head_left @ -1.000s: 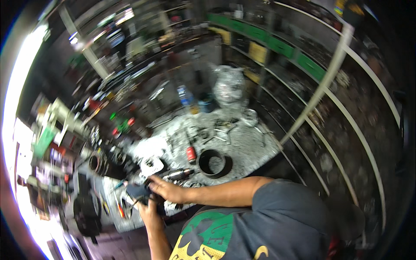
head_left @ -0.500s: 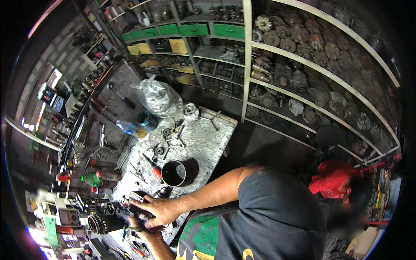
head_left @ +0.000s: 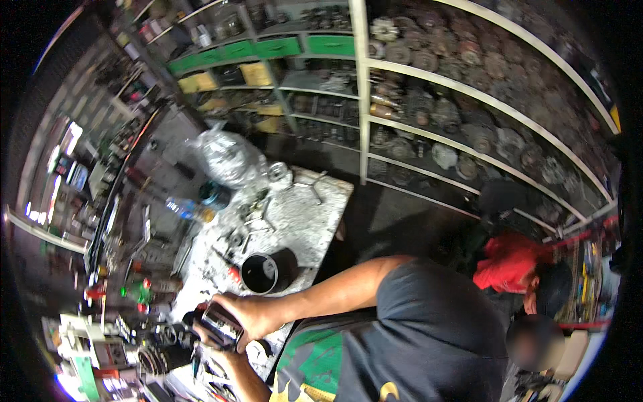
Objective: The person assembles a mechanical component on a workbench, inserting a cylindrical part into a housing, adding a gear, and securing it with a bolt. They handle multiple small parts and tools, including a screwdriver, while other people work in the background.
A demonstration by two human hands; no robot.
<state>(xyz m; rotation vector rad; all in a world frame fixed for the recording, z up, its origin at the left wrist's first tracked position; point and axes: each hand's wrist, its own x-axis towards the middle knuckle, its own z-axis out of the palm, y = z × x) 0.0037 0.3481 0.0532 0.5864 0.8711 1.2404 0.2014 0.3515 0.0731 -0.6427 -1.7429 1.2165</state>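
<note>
A dark, shiny, box-like metal part (head_left: pixel 222 324) is held tilted between my two hands at the near end of the workbench. My right hand (head_left: pixel 256 317) wraps its upper side, with the fingers curled around the edge. From below, my left hand (head_left: pixel 224 355) grips its lower side, its fingers partly hidden by the part. Close to my right wrist a black cylindrical housing (head_left: pixel 268 271), open at one end, lies on the white, stained benchtop (head_left: pixel 305 218). A red-handled tool (head_left: pixel 234 275) lies next to the housing.
Farther along the bench are small metal parts (head_left: pixel 254 211), a clear plastic bag (head_left: pixel 231 157), a blue container (head_left: pixel 214 194) and a plastic bottle (head_left: pixel 181 208). Tools and bottles crowd the left side. Shelves (head_left: pixel 429 130) full of parts stand beyond. A person in red (head_left: pixel 509 261) is at right.
My right hand has gone from lying over the dark part to gripping its side, and the part now shows more of its shiny face. The whole view has shifted slightly.
</note>
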